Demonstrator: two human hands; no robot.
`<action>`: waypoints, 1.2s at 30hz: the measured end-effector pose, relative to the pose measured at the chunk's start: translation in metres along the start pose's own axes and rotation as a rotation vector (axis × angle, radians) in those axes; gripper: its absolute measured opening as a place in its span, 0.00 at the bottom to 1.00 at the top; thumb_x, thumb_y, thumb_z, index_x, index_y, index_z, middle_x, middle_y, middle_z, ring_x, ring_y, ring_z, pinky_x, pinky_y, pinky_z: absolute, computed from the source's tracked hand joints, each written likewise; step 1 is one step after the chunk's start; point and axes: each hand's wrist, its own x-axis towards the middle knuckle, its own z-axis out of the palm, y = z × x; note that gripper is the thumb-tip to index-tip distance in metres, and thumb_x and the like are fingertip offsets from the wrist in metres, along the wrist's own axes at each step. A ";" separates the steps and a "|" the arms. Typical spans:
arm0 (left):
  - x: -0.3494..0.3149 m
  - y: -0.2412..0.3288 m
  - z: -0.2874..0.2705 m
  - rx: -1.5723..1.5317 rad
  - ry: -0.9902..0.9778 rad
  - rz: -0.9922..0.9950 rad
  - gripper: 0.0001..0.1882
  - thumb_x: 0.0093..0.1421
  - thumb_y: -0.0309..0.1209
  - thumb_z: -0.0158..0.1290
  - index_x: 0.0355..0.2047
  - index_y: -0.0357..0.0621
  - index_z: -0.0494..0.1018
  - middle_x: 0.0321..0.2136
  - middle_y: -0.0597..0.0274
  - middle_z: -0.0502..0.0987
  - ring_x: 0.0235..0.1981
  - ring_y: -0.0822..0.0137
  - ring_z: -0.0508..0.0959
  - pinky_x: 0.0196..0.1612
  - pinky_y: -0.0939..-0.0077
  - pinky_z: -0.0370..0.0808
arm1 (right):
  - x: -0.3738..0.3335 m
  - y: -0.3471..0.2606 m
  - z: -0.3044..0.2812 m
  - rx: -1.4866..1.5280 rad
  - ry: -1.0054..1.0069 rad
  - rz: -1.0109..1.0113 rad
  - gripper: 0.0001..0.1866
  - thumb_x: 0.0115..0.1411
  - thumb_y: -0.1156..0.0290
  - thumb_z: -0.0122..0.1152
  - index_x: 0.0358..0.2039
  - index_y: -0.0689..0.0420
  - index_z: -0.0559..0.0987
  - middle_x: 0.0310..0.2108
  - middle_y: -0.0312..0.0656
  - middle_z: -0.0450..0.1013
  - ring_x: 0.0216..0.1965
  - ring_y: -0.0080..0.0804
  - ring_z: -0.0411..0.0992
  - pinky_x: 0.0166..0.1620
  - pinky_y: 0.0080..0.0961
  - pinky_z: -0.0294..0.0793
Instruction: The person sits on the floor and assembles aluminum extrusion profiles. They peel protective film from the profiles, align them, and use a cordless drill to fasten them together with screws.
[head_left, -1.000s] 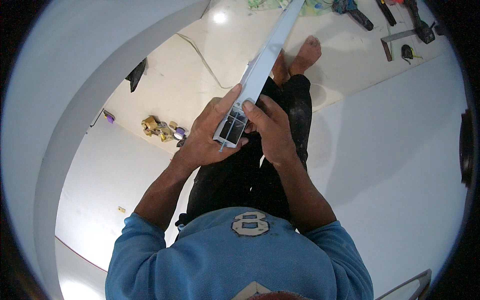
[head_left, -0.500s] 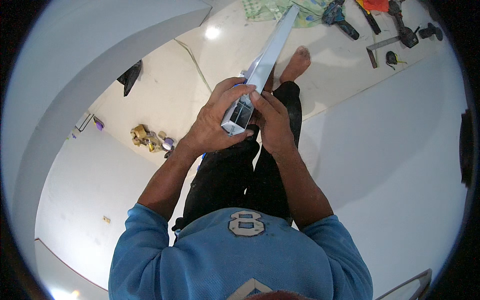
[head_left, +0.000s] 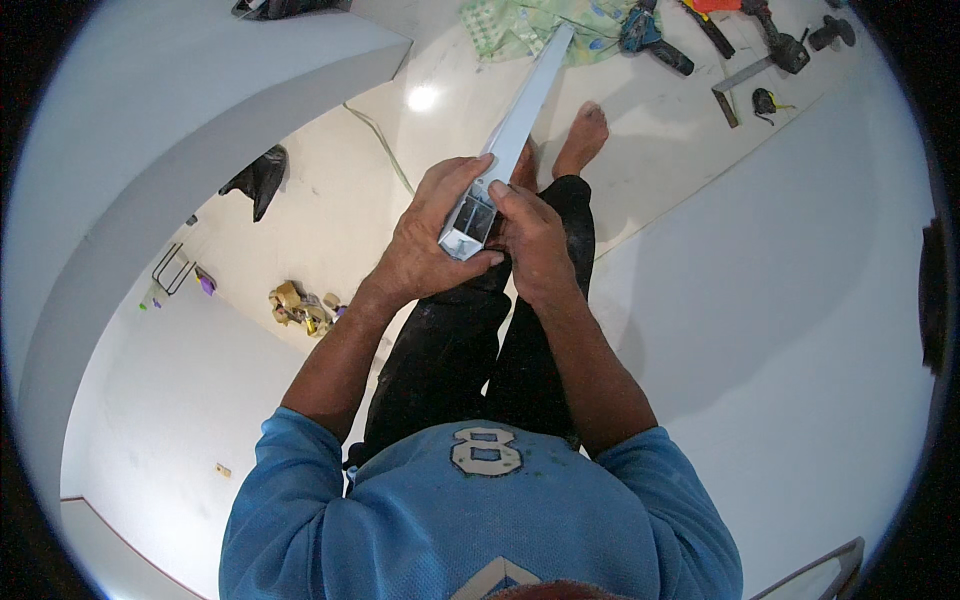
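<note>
A long white hollow metal profile slants away from my lap, its far end over a green patterned cloth on the floor. The near end faces me and shows open chambers divided by thin inner walls. My left hand wraps the left side of that end, thumb below and fingers over the top. On the right side my right hand grips it, thumb on the upper face near the rim. The right fingers underneath are mostly hidden.
Beyond my bare foot lie a cordless drill, a metal square and a tape measure. A black bag and a small heap of mixed items are at left. White walls rise on both sides.
The profile's near end has turned slightly, so its open chambers face me more. My right thumb has shifted a little left along it. The whole view has shifted slightly.
</note>
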 end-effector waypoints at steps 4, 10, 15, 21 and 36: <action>-0.001 -0.005 -0.001 0.077 0.021 0.071 0.55 0.47 0.29 0.77 0.75 0.54 0.63 0.72 0.46 0.64 0.75 0.45 0.64 0.76 0.48 0.66 | 0.001 0.009 -0.007 -0.026 -0.039 -0.055 0.19 0.74 0.60 0.62 0.51 0.65 0.81 0.42 0.42 0.80 0.42 0.28 0.80 0.47 0.27 0.79; 0.001 -0.004 -0.004 0.043 -0.008 0.038 0.50 0.47 0.27 0.76 0.72 0.53 0.67 0.74 0.43 0.64 0.75 0.43 0.65 0.75 0.47 0.66 | -0.006 -0.004 0.004 -0.077 -0.029 0.019 0.19 0.74 0.58 0.62 0.51 0.63 0.81 0.41 0.41 0.80 0.41 0.29 0.80 0.45 0.28 0.81; -0.003 -0.018 -0.008 -0.036 0.017 0.022 0.46 0.48 0.26 0.75 0.68 0.52 0.70 0.73 0.40 0.65 0.73 0.40 0.68 0.72 0.44 0.70 | 0.033 -0.056 -0.041 -0.304 -0.172 0.233 0.29 0.73 0.53 0.63 0.61 0.66 0.75 0.45 0.47 0.80 0.43 0.39 0.81 0.51 0.35 0.83; 0.000 -0.005 -0.015 0.056 0.008 0.058 0.41 0.48 0.26 0.77 0.63 0.53 0.74 0.72 0.38 0.66 0.71 0.39 0.71 0.65 0.46 0.79 | 0.247 -0.090 -0.250 -1.615 0.541 -0.946 0.35 0.58 0.59 0.76 0.58 0.69 0.75 0.49 0.62 0.77 0.53 0.64 0.76 0.55 0.54 0.78; -0.005 -0.019 -0.010 0.040 0.013 0.083 0.39 0.46 0.29 0.82 0.58 0.49 0.76 0.70 0.35 0.68 0.70 0.38 0.72 0.65 0.46 0.77 | 0.419 -0.243 -0.314 -2.149 0.690 -0.823 0.14 0.64 0.73 0.59 0.49 0.61 0.75 0.44 0.52 0.76 0.47 0.52 0.80 0.47 0.52 0.83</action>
